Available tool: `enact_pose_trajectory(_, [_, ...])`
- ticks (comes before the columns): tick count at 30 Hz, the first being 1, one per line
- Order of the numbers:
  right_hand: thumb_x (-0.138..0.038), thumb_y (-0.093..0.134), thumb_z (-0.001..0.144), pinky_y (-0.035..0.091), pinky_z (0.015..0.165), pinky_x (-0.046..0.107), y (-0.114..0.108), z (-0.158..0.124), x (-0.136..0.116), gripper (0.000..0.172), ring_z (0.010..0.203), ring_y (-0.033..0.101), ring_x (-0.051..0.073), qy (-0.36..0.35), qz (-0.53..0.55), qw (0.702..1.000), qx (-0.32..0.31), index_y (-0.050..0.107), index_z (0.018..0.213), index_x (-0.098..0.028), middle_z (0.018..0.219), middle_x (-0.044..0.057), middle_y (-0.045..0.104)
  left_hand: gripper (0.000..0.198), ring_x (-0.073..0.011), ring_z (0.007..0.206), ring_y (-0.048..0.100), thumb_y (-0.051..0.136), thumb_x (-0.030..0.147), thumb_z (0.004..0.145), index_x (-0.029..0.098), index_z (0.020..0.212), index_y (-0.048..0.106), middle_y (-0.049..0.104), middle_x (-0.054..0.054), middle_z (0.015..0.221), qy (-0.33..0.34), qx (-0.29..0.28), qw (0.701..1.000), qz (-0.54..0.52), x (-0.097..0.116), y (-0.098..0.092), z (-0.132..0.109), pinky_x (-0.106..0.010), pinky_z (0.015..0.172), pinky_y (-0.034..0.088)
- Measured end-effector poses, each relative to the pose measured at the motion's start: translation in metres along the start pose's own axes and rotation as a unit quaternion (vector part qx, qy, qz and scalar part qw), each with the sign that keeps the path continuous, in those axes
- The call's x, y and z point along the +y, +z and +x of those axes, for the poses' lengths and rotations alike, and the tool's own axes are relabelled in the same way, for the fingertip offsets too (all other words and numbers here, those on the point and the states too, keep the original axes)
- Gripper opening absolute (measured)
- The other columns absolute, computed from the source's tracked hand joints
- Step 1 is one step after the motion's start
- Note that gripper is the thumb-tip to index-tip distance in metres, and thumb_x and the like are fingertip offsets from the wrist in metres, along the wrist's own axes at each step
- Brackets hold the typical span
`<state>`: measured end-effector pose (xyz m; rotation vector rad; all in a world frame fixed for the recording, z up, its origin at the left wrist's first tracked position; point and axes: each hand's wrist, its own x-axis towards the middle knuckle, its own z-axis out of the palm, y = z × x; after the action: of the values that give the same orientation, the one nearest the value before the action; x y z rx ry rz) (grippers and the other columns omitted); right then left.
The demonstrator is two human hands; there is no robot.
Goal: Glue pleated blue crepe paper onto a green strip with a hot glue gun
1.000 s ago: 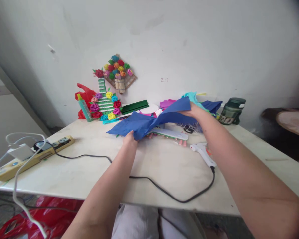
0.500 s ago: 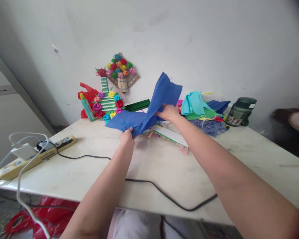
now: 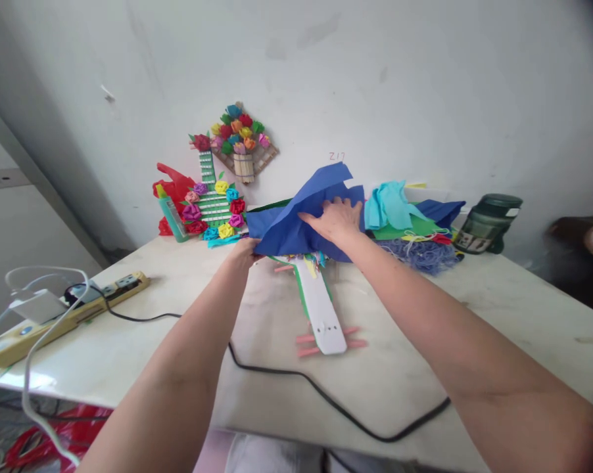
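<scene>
A crumpled sheet of dark blue paper or cloth [image 3: 289, 230] covers the upper part of a white guitar-shaped craft piece [image 3: 319, 302] with green edges. Its neck, fitted with pink sticks like tuning pegs, points towards me on the table. At the blue sheet's lower left corner, my left hand [image 3: 246, 251] is closed on the edge, its fingertips mostly hidden. My right hand [image 3: 336, 220] lies on top of the sheet at its right side, palm down with fingers spread. Scraps of coloured paper [image 3: 313, 259] show under the sheet's front edge.
Behind on the left stand a green glue bottle [image 3: 172, 213] and a flower-decked green guitar craft [image 3: 215, 197]. To the right are a light blue sheet [image 3: 388, 205], shredded blue paper [image 3: 417, 255] and a dark bottle [image 3: 488, 223]. A black cable [image 3: 296, 373] crosses the table near a power strip [image 3: 70, 322].
The blue sheet has come down and spread over the craft piece. The craft's neck has swung from pointing right to pointing towards me. My right hand's fingers have opened onto the sheet.
</scene>
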<state>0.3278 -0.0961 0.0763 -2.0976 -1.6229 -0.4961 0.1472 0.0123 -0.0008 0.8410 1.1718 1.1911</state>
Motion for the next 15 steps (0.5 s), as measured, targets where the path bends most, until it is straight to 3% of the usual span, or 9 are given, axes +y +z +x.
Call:
enact_pose_trajectory(6, [-0.074,0.027,0.074,0.019,0.092,0.059,0.029,-0.007,0.005,0.078,0.112,0.04,0.038,0.007,0.025,1.0,0.003,0.053,0.119,-0.016,0.127,0.019,0.044,0.009,-0.0158,0.061,0.062,0.06,0.004,0.068,0.012,0.072,0.06,0.061,-0.004,0.059,-0.014,-0.032,0.999,0.037,-0.004,0.008,0.014,-0.03,0.065,0.053])
enact_pose_trajectory(10, [-0.072,0.027,0.076,0.02,0.094,0.058,0.049,-0.007,0.004,0.075,0.119,0.035,0.036,-0.022,0.028,0.999,-0.029,0.046,0.127,-0.02,0.135,0.015,0.038,0.007,-0.0149,0.062,0.061,0.057,0.007,0.073,0.014,0.076,0.058,0.059,-0.001,0.059,-0.023,-0.032,0.997,0.059,-0.011,0.012,0.024,-0.035,0.07,0.052])
enact_pose_trajectory(15, [-0.071,0.029,0.076,0.019,0.095,0.058,0.072,-0.006,0.006,0.073,0.121,0.034,0.035,-0.013,0.034,0.996,-0.076,0.047,0.127,-0.021,0.135,0.013,0.041,0.007,-0.0186,0.06,0.062,0.057,0.021,0.077,0.015,0.081,0.057,0.059,-0.004,0.059,-0.026,-0.031,0.993,0.111,-0.01,-0.004,0.031,-0.042,0.067,0.051])
